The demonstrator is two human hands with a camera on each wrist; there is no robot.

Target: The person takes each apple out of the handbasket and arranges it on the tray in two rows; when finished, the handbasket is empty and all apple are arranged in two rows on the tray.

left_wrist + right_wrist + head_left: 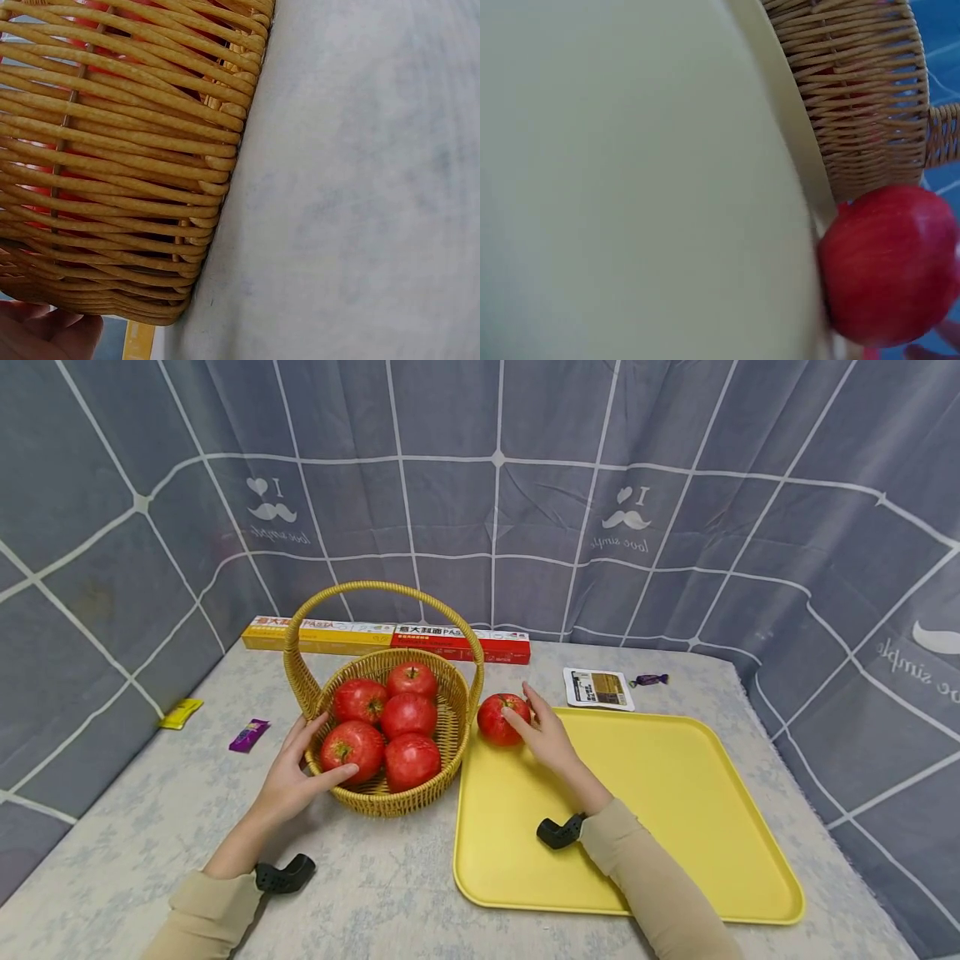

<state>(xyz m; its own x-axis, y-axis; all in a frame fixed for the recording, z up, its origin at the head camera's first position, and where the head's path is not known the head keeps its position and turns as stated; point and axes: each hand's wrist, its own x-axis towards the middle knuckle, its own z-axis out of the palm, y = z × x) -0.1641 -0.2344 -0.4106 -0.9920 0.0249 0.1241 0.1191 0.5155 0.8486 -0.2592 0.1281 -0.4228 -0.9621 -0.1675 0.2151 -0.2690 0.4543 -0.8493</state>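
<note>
The right hand [553,742] had its grip about a lone red apple [493,727], thumb across it and fingers toward its far side. That apple was at the far left corner of the yellow tray [675,802], just right of the wicker basket [390,804]; whether it touched the tray could not be told. The left hand [287,787] held the basket's left rim in its grip, thumb reaching over toward the nearest left of five apples [408,716] inside. The basket stood on the bench [367,902], its handle upright. Two pasta boxes [461,646] lay beyond it, and a white packet [598,688] beyond the tray.
</note>
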